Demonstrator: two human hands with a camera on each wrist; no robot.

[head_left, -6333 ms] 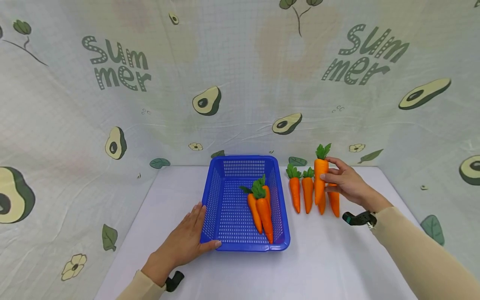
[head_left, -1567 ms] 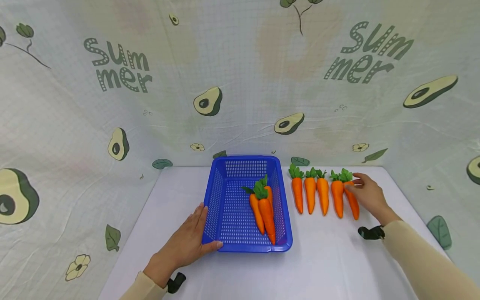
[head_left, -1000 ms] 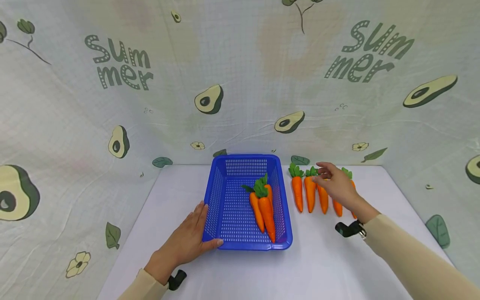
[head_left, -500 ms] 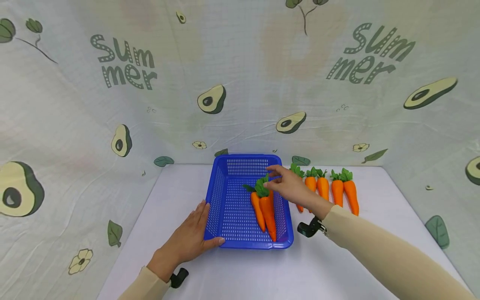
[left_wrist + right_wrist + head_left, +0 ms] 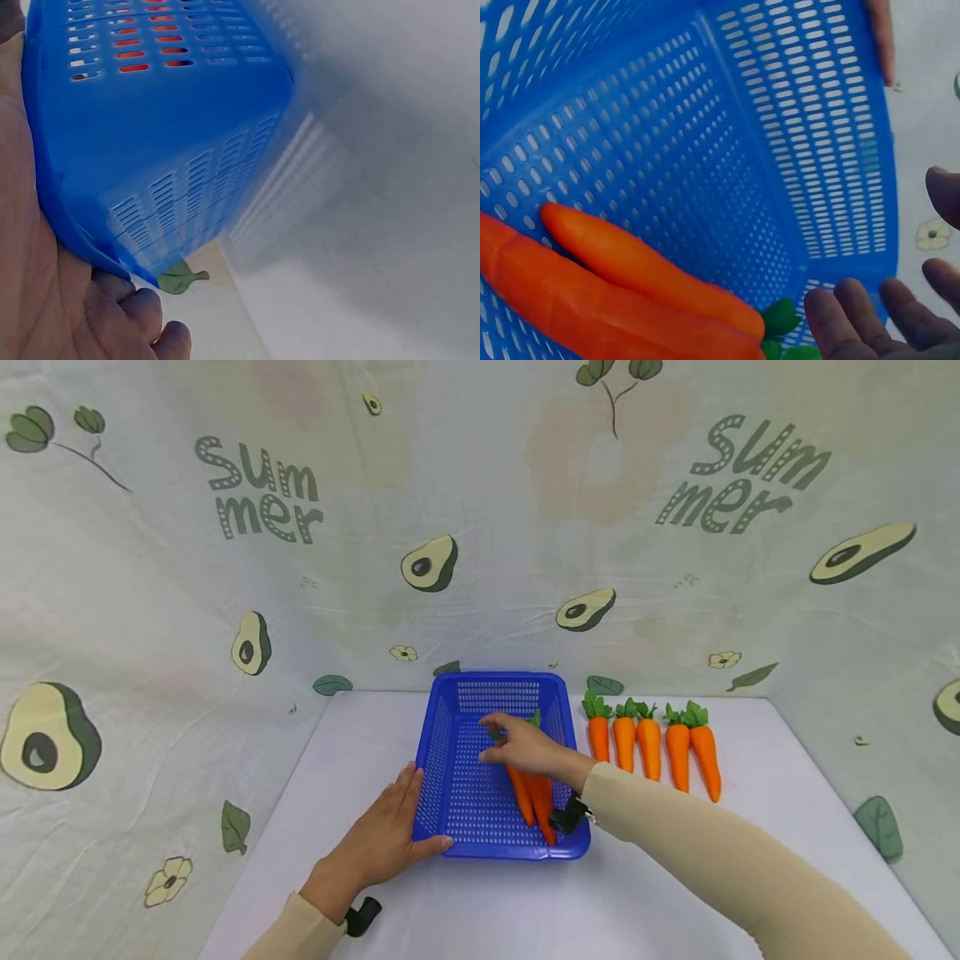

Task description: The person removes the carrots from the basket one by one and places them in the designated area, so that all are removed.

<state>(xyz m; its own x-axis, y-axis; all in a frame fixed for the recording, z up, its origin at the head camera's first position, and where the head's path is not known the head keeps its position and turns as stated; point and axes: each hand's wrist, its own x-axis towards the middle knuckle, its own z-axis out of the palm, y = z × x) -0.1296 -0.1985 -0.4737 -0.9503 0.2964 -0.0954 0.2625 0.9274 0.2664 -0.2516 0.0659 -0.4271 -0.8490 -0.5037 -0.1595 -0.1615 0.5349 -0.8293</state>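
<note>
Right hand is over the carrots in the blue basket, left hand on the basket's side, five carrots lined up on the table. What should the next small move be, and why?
Probably lower the right hand and close its fingers round one of the carrots in the basket. The hand hovers open just above their leafy ends and holds nothing, while the left hand rests against the blue basket, steadying it. The row of five carrots lies beside the basket on the table.

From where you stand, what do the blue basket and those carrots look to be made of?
The blue basket looks like moulded plastic: smooth, slightly glossy walls pierced with even rows of slots. The carrots in it seem artificial, perhaps foam or plastic: uniformly bright orange, matte, with no roots or blemishes. Their green tops look like fabric or felt, though that is uncertain.
</note>
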